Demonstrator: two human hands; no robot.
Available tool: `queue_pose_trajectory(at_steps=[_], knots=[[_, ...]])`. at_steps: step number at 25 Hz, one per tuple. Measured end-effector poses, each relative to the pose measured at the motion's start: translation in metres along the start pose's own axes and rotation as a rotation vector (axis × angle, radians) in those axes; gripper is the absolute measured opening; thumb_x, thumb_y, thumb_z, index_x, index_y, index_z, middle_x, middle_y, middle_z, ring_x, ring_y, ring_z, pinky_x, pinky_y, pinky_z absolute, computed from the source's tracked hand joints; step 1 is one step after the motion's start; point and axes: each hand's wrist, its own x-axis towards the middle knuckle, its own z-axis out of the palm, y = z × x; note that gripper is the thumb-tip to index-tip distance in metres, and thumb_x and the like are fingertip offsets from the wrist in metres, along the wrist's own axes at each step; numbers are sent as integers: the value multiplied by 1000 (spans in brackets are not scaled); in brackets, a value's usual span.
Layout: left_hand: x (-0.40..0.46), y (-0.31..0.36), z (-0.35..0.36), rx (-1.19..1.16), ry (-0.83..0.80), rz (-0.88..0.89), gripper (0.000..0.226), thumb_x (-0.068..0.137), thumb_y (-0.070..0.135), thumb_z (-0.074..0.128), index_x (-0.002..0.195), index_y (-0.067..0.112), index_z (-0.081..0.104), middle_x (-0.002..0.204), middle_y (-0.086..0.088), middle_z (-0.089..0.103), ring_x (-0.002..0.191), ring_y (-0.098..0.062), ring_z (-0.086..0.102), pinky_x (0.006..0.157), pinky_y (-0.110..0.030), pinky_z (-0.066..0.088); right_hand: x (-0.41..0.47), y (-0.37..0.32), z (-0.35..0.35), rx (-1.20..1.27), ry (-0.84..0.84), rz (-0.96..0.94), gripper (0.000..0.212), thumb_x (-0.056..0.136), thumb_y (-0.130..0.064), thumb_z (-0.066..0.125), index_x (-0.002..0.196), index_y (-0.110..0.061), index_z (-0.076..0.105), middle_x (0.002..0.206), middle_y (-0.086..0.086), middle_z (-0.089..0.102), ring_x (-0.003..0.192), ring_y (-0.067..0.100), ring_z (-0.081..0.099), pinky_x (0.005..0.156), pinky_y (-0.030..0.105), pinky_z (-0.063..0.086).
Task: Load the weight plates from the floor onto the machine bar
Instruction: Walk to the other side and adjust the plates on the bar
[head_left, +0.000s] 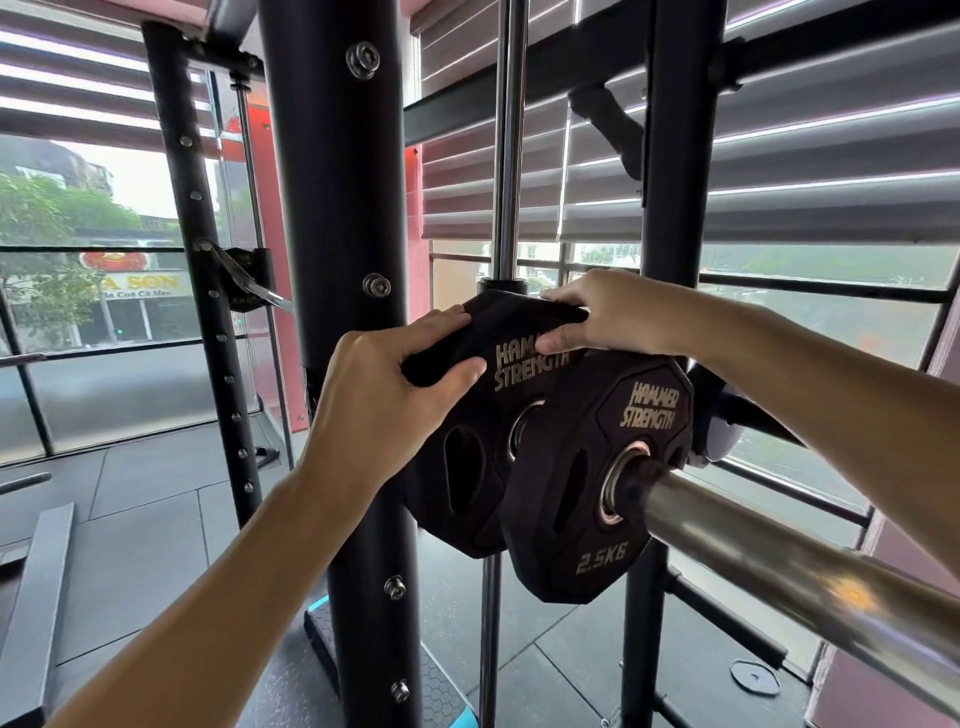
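So we've got both hands on the top edge of the bigger plate (467, 457), left hand (384, 384) curled over the rim with thumb on the face, right hand (608, 317) pinching the edge the same way. It's already on the bar (779, 561), sitting behind the 2.5kg plate (587, 493) that's threaded on too. Our worry from here: the big one looks tilted, so if we shove it inward crooked it could bind on the sleeve, or pinch fingers against the black upright (337, 208) right beside it. The small plate sits near us with no collar visible, so it might slide off.
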Motion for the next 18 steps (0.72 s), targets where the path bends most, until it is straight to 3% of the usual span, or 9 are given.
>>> queue_pose_trajectory(at_steps=[4,8,10,12,14,17,18], knots=[[-2,1,2,-45,-37,-39,44,85,25,79,128,25,69,128,17,66,114,13,59,99,-8,45,-2,-1,1,3,-2,7,70,87,-48,68,147,-18,46,137,2,58,124,23,55,96,29,38],[-7,7,3,8,-29,-36,48,90,25,74,137,23,62,137,13,62,125,3,56,110,-26,44,-12,-4,-3,-28,31,-4,79,87,-54,63,152,-21,37,156,5,39,142,25,38,110,34,29],[-17,22,4,32,-28,96,49,92,28,71,139,20,59,138,9,62,127,-5,57,113,-36,43,-19,-3,-6,-46,49,-20,75,89,-56,59,152,-22,36,158,4,36,144,24,34,115,36,26],[-32,43,9,-26,-140,255,52,90,28,72,139,16,59,141,8,60,130,-3,54,111,-33,44,-25,-1,-8,-43,39,-41,61,97,-48,53,151,-25,38,157,4,39,142,23,38,114,34,29],[-44,61,19,81,-244,347,61,85,35,74,141,20,57,147,11,54,131,-3,54,109,-30,46,-30,0,-7,-18,43,-59,45,105,-32,43,150,-25,41,154,5,43,139,21,41,106,27,32],[-52,66,35,383,-197,419,79,78,39,80,147,20,47,150,8,49,126,-10,57,104,-21,40,-39,-3,-6,16,66,-74,42,107,-22,37,149,-22,44,153,4,44,138,19,41,100,21,29],[-54,66,39,425,-180,425,83,75,37,83,148,17,46,149,4,49,126,-13,56,107,-24,39,-42,-3,-6,29,69,-76,42,107,-22,37,149,-23,44,153,4,45,138,18,42,100,22,30]])
